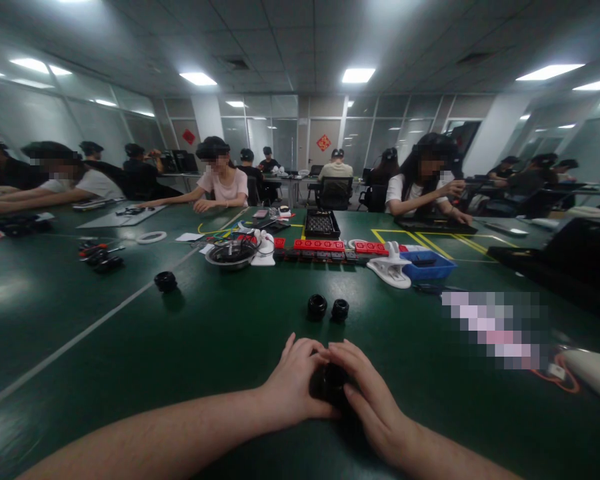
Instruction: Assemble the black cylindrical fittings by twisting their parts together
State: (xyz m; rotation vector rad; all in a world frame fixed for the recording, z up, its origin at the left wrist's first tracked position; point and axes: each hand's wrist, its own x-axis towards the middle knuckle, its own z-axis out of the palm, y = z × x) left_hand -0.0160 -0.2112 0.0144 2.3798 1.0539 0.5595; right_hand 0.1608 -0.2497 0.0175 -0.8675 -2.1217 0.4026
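Observation:
My left hand (293, 383) and my right hand (367, 393) meet low in the middle of the green table (205, 340), both closed around one small black round part (330, 385) held between them. Most of that part is hidden by my fingers. Two similar black round parts (317, 307) (339, 310) stand side by side on the table just beyond my hands. A third black round part (165, 281) sits alone further left.
Across the table lie a metal bowl (231, 253), red strips (320, 245), a black tray (322, 225), a white holder (390, 267) and a blue bin (427, 265). A white object (593, 373) lies at the right. Several people sit working around the far side.

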